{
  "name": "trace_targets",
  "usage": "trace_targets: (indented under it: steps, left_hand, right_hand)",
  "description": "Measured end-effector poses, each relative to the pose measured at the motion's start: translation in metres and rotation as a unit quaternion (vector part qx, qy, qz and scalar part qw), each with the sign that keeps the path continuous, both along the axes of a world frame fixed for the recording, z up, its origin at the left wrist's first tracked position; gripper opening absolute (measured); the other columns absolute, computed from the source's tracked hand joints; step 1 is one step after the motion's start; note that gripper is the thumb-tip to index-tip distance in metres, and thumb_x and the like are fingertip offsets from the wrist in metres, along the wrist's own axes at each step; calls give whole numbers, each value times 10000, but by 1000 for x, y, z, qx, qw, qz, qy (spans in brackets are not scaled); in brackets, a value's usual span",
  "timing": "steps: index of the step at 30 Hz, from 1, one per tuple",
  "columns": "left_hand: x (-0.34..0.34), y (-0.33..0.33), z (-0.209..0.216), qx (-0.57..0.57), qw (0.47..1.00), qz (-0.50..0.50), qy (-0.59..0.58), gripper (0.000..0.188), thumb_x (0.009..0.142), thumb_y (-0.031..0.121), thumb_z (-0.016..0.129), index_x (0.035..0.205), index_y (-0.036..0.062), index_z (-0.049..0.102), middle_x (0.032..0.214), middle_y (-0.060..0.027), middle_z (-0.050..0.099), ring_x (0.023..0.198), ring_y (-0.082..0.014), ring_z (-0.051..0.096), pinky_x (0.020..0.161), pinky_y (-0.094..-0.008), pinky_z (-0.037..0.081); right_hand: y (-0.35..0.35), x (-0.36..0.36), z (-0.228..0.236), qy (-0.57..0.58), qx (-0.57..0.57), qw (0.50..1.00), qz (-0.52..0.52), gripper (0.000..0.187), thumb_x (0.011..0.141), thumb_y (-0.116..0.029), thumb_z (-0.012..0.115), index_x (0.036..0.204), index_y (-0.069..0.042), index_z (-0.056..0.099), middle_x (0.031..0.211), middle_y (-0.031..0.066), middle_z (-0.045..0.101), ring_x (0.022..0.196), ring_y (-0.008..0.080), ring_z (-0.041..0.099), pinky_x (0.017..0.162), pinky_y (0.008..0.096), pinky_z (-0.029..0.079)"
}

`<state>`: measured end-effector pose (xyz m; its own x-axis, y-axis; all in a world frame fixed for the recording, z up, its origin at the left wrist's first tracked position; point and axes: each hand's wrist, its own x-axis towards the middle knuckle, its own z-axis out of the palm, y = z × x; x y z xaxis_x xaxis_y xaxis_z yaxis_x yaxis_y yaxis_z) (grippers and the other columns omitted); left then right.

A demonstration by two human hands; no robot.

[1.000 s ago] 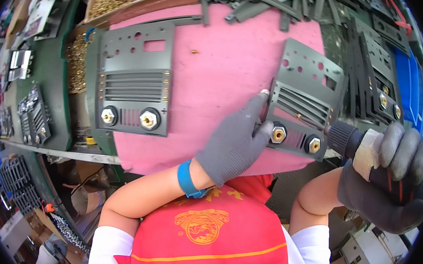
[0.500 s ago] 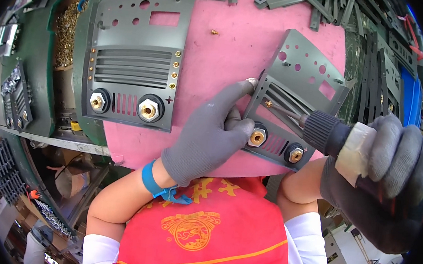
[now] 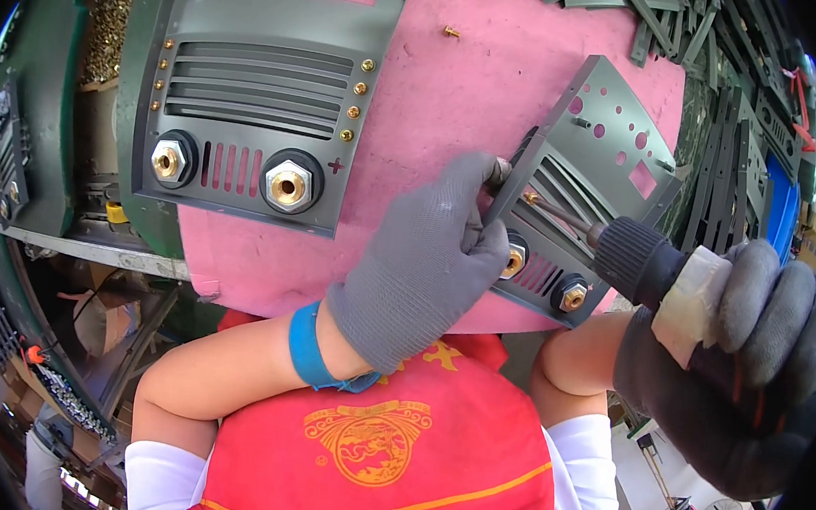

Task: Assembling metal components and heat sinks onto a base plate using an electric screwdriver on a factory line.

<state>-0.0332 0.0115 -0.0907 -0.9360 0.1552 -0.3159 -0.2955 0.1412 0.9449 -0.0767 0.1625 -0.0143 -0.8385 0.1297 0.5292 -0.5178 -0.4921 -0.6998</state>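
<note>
In a grey glove, my left hand (image 3: 427, 257) grips the left edge of a dark grey metal panel (image 3: 593, 159), its fingertips at the rim. The panel is slanted and bears louvred slots, round holes and two brass-centred sockets (image 3: 572, 297); my thumb partly covers the nearer one. My gloved right hand (image 3: 757, 330) is wrapped round a power screwdriver (image 3: 637, 263) with pale tape on its body. Its bit points left to a small brass screw (image 3: 531, 198) at the panel's side strip. Further left lies a similar panel (image 3: 263, 28) with brass screws along both sides of its louvres.
A loose brass screw (image 3: 451, 32) lies on the pink mat (image 3: 430, 94). Grey metal strips (image 3: 629, 4) are piled at the far right, with more panels (image 3: 733, 146) stacked beyond. At the far left, a bin holds many brass screws (image 3: 114, 26).
The view has shifted, so the left panel sits higher and larger. My left fingers have curled more tightly at the panel's edge, and the panel looks more tilted. The screwdriver bit stays at the panel.
</note>
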Motion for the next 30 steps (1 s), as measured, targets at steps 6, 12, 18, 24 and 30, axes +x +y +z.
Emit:
trace_targets:
  steps: [6,12,18,24,30]
  left_hand:
    - [2,2,1,7,1000,18,-14,374,831,-28,641,1196,31,579,622,-15,386,539,-73,384,508,-259,372]
    - [4,2,-3,20,999,35,-9,357,834,-28,633,1184,24,585,620,-19,398,543,-68,397,507,-260,378]
    - [1,1,-2,11,999,40,8,346,840,-13,632,1181,14,578,625,-19,424,553,-76,422,516,-275,391]
    - [-3,-24,11,132,982,-16,-132,369,857,2,599,1223,-15,550,842,-41,529,748,-101,525,678,-265,468]
    - [-14,-45,13,363,901,14,-238,349,948,63,477,1279,-45,511,1089,-113,572,972,-166,600,855,-297,522]
  right_hand:
    - [-17,7,-2,-24,44,998,-35,395,798,-396,727,704,-155,429,711,-38,438,571,57,435,515,213,364]
    - [-20,5,2,-37,96,994,-35,409,800,-407,730,706,-148,428,689,-34,433,536,60,426,501,214,365]
    - [-17,-2,5,-32,218,975,26,385,788,-419,753,794,-109,525,658,-35,448,450,60,419,446,203,387]
    - [-18,2,8,-38,168,985,24,338,762,-368,761,781,-114,539,649,-38,466,454,55,436,457,194,403]
    - [-19,5,17,-34,50,998,-5,281,725,-288,767,740,-131,536,643,-43,488,483,48,463,487,185,422]
